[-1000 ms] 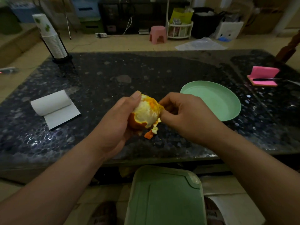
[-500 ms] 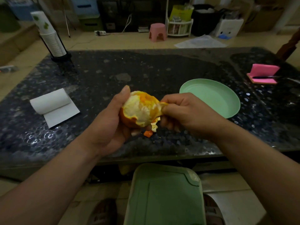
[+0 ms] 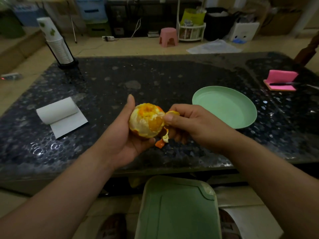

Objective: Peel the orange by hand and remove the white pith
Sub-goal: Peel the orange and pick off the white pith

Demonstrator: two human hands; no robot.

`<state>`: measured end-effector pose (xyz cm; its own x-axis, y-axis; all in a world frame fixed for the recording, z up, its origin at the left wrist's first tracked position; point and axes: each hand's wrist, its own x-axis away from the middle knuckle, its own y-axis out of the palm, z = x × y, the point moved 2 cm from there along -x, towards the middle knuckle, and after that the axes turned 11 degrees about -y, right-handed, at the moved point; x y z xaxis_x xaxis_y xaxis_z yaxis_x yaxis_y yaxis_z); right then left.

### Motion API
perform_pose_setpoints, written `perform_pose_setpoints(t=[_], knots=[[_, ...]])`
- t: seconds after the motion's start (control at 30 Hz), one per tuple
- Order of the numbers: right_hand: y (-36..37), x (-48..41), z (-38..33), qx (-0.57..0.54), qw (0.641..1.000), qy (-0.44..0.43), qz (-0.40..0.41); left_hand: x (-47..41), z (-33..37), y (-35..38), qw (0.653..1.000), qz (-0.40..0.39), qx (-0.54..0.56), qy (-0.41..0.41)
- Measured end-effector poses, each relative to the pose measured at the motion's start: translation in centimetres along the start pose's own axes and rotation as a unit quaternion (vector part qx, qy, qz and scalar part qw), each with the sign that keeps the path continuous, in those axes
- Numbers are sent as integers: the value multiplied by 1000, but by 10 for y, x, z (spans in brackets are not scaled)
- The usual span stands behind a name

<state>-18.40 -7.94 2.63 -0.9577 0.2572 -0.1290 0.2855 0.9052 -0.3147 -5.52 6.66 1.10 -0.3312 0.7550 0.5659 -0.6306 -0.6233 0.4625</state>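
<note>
A mostly peeled orange [image 3: 146, 120], covered in patches of white pith with some bare flesh showing, sits in my left hand [image 3: 123, 135], which cups it from below and the left with the thumb pointing up. My right hand [image 3: 188, 123] pinches a strip of peel [image 3: 163, 137] at the orange's right side; the strip hangs down below the fruit, orange outside and white inside. Both hands hover above the near part of the dark table.
A pale green plate [image 3: 224, 106] lies on the dark speckled table [image 3: 155, 78] to the right. A paper roll [image 3: 60, 112] lies left, a cup stack [image 3: 57, 42] far left, a pink notepad with pen [image 3: 281, 81] far right. A green bin [image 3: 177, 209] stands below the near edge.
My left hand has turned the orange so more pith faces me and its thumb now points up. My right hand has shifted its pinch along the peel on the right side.
</note>
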Motion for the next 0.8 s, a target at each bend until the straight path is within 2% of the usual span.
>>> perform_pose_setpoints(t=[0.13,0.33,0.5,0.6,0.67,0.7,0.73,0.77,0.8], knots=[[8,-3,1,-103,995,1,20,0,-1,2,997,-48,52,-20],[22,-9,5,-269,963,11,24,-3,-1,-4,983,-140,111,-42],[24,-11,11,-375,927,15,14,-7,-4,-7,977,-155,135,-54],[24,-12,11,-445,895,17,22,-7,0,-11,964,-162,206,-54],[21,-13,14,-375,925,40,39,-6,3,-15,965,-156,207,-42],[19,-14,21,-286,955,60,55,-6,5,-16,969,-144,196,-38],[18,-17,30,-157,982,78,70,-7,6,-17,974,-126,184,-35],[16,-19,39,-8,993,88,78,-9,6,-19,979,-103,172,-35],[15,-23,47,130,985,92,70,-11,5,-20,983,-77,160,-35]])
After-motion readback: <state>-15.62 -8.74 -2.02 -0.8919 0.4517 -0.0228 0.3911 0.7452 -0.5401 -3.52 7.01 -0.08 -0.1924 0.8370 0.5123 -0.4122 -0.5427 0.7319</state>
